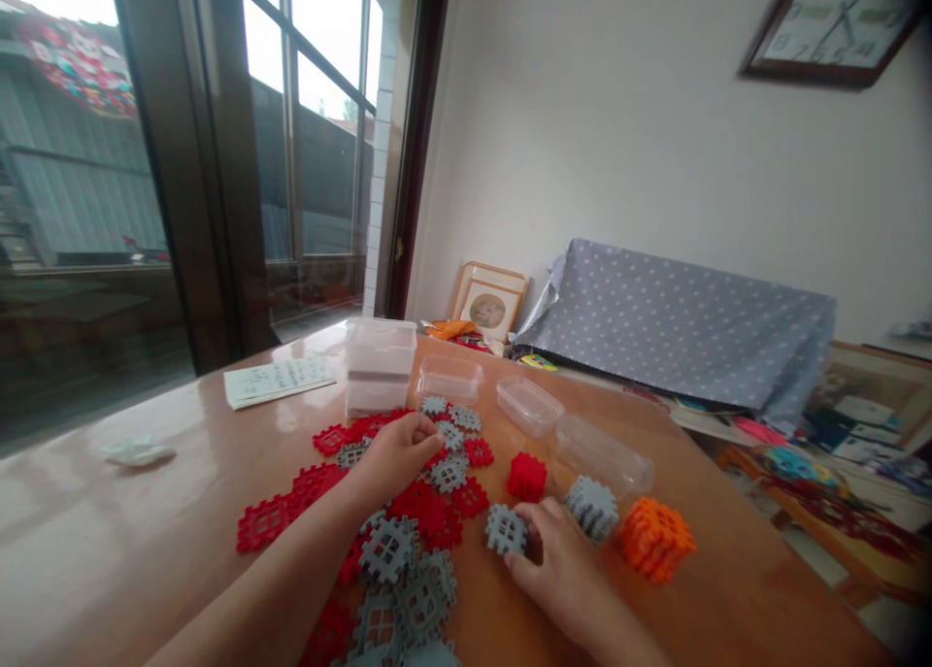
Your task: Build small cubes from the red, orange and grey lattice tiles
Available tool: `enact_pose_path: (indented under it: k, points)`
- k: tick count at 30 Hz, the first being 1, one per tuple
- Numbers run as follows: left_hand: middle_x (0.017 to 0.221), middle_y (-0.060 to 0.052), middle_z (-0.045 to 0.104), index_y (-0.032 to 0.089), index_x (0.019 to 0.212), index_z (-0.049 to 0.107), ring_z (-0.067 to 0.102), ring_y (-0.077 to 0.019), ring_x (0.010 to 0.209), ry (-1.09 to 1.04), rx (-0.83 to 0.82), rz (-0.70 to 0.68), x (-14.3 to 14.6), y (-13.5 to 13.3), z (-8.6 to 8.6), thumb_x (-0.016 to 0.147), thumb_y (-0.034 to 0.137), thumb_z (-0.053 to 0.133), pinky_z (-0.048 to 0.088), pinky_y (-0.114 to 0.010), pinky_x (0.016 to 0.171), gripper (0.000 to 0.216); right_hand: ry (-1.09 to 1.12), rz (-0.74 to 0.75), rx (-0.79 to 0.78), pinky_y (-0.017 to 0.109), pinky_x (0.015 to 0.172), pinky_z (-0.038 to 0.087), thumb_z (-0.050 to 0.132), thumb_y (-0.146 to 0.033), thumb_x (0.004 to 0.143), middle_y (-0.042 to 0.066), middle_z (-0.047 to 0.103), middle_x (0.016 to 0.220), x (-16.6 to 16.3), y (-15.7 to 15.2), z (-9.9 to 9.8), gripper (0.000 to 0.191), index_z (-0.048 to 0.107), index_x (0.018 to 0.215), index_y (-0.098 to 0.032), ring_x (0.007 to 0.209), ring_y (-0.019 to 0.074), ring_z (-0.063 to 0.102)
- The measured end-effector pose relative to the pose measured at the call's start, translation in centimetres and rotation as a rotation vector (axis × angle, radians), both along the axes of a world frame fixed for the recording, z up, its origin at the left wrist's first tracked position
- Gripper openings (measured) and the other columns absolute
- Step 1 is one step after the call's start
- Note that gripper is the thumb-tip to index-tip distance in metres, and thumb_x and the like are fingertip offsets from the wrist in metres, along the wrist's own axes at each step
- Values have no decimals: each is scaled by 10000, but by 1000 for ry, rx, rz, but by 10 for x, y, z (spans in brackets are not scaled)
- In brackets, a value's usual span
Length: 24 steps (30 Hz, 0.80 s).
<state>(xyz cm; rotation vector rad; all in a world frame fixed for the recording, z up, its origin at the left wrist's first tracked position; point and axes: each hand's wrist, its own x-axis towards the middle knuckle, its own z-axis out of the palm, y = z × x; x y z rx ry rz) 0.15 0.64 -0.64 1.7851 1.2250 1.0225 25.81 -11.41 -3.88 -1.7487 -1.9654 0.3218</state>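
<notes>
My left hand [402,450] is over the loose pile, its fingers pinched together right beside a grey interlocking plastic tile [451,438]. Whether the fingertips grip that tile is hidden. My right hand [562,562] has thumb and index finger closed on the edge of another grey interlocking tile [504,529], which sits low at the table. Red tiles [266,523] and more grey tiles [389,549] with notched edges and window-like holes spread around and under my left forearm. Beyond my right hand are a red stack [527,477], a grey stack [592,507] and an orange stack [657,539].
Clear plastic containers [530,405] line the table's far side, with a taller clear box [380,366] at their left. A written paper [278,381] and a crumpled white wrapper [137,451] lie to the left. The brown table's [735,560] right edge slants away.
</notes>
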Motion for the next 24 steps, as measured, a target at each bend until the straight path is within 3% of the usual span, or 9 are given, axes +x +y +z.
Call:
enact_pose_path:
  k: [5, 10, 17, 24]
  points:
    - [970, -67, 717, 223, 939, 664, 641, -248, 915, 383, 167, -74, 12, -10, -9, 797, 319, 639, 415, -316, 777, 173, -42, 20, -34, 341, 899, 448, 672, -296, 788, 68, 642, 1051, 2, 1, -5, 348, 689, 1132, -244, 1021, 253, 609]
    - [1080, -116, 704, 234, 984, 679, 611, -328, 1041, 675, 265, -61, 23, -21, -7, 778, 312, 643, 390, -429, 912, 223, -43, 26, -50, 345, 911, 450, 666, -317, 806, 73, 639, 1050, 2, -1, -2, 383, 687, 1178, -229, 1019, 251, 611]
    - [1114, -126, 691, 233, 991, 684, 600, -338, 1050, 763, 282, -46, 24, -21, -4, 767, 313, 641, 393, -446, 901, 242, -31, 3, -62, 367, 956, 460, 686, -345, 800, 94, 637, 1149, 1, -3, -1, 525, 640, 1309, -223, 1098, 278, 595]
    - [972, -116, 719, 222, 890, 709, 633, -317, 966, 755, 308, -48, 23, -22, 0, 832, 291, 567, 396, -406, 842, 168, 20, -12, -67, 381, 965, 464, 696, -371, 806, 103, 634, 1191, 1, -4, -2, 593, 597, 1368, -213, 1111, 280, 597]
